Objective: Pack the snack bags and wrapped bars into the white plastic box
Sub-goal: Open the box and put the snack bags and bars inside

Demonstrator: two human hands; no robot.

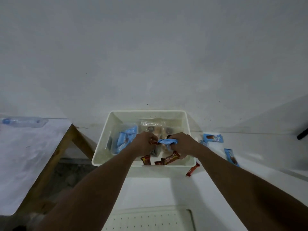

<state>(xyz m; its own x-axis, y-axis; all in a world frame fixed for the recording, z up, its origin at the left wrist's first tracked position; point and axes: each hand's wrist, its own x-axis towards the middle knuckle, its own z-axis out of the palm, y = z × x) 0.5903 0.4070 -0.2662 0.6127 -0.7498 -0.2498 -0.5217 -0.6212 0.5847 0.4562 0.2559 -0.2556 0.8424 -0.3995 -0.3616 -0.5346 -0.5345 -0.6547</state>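
Note:
The white plastic box (143, 114) stands at the far edge of the white table. Inside it lie light-blue snack bags (122, 139), clear bags of biscuits (150, 125) and red-brown wrapped bars (170, 158). Both my hands are over the box. My left hand (144, 145) grips a small red wrapped bar (35, 142). My right hand (181, 144) holds a crumpled light-blue snack bag (166, 142). The two packets touch between the hands.
On the table right of the box lie two blue snack bags (213, 138) (231, 156) and a red bar (192, 169). A perforated white lid (150, 219) lies near me. A second covered table (25, 155) with a plastic bottle (23, 121) stands left.

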